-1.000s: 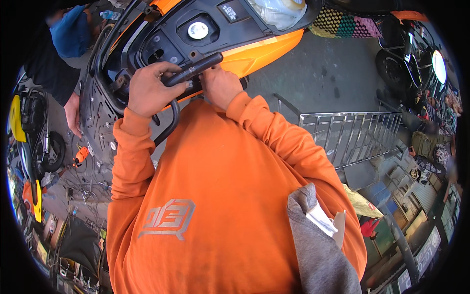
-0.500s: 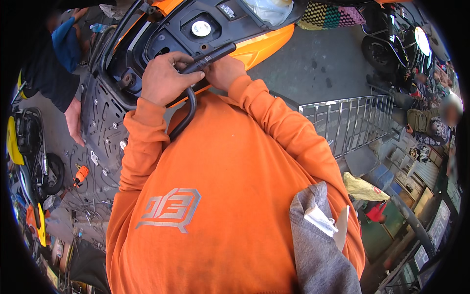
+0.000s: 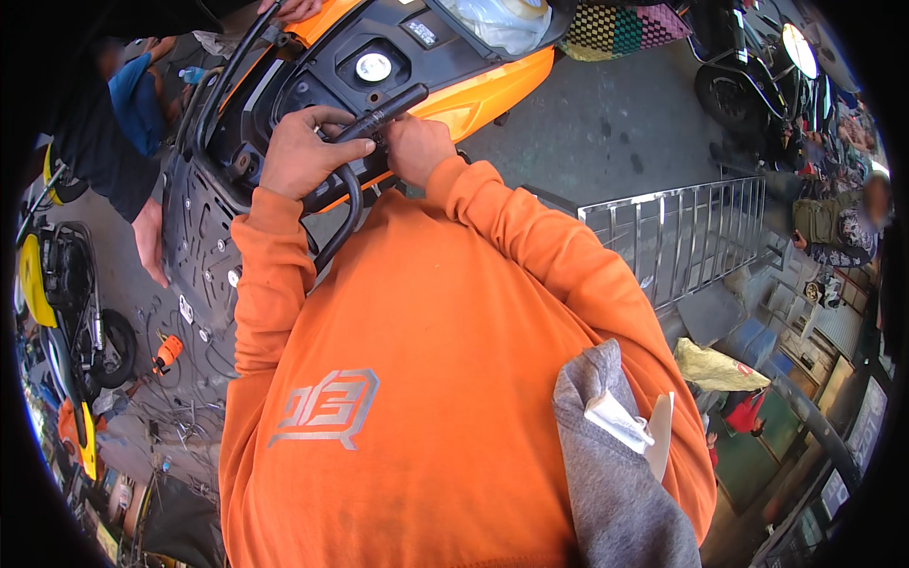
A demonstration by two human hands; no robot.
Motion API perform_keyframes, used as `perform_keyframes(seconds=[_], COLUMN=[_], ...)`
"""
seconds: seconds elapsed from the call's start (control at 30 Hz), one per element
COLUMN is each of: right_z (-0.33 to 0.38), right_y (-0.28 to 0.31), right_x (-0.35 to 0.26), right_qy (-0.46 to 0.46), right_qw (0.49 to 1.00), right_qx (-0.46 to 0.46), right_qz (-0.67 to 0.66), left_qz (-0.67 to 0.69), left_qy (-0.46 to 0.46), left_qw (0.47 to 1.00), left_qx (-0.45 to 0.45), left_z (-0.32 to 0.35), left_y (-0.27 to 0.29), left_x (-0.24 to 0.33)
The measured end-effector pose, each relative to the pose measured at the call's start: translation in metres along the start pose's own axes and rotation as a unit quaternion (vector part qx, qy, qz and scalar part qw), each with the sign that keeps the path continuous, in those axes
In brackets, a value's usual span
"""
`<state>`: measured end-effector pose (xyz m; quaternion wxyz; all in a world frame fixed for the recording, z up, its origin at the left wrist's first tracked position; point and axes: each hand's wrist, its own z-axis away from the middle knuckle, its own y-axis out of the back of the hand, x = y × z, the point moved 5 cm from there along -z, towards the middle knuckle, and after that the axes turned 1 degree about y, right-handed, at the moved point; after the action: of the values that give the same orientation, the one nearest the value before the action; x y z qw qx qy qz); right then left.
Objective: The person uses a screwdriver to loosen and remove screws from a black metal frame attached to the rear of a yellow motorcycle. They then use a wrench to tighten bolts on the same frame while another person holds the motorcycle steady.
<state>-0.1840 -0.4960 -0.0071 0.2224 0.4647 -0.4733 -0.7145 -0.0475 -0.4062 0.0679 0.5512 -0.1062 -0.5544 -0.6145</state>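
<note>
The left hand (image 3: 301, 151) is gripping a bent, black, metal-looking tubular bar (image 3: 401, 101), whose free end is now lying slightly nearer the round whitish cap (image 3: 373, 67) on the orange-and-black motorcycle body (image 3: 483, 95); the right hand (image 3: 418, 150) is crowding the bar's underside, grip unclear.

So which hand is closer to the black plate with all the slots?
Left. In the picture, the left hand is up and right of the black slotted plate, gripping the black tube; the right hand is farther right.
</note>
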Motion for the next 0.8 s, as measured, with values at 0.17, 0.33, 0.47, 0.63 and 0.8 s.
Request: perform_keyframes(seconds=[0.17, 0.33, 0.47, 0.63, 0.8], right_z=[-0.006, -0.013, -0.004, -0.01, -0.009], right_y=[-0.001, -0.004, -0.002, -0.007, -0.008], right_x=[0.003, 0.003, 0.004, 0.007, 0.004], right_qy=[-0.082, -0.038, -0.02, -0.066, 0.016], right_qw=[0.995, 0.997, 0.999, 0.995, 0.999], right_qx=[-0.059, -0.065, -0.031, -0.076, -0.043], right_qz=[-0.025, -0.023, -0.026, -0.005, 0.012], left_qz=[0.0, 0.012, 0.009, 0.005, -0.005], left_qy=[-0.002, 0.013, 0.016, 0.0, 0.01], left_qw=[1.0, 1.0, 1.0, 1.0, 1.0], left_qx=[0.005, -0.008, -0.009, -0.002, -0.006], left_z=[0.0, -0.002, -0.001, -0.002, -0.005], left_y=[-0.001, -0.002, -0.003, -0.004, -0.004], left_x=[-0.002, -0.003, -0.002, -0.003, -0.005])
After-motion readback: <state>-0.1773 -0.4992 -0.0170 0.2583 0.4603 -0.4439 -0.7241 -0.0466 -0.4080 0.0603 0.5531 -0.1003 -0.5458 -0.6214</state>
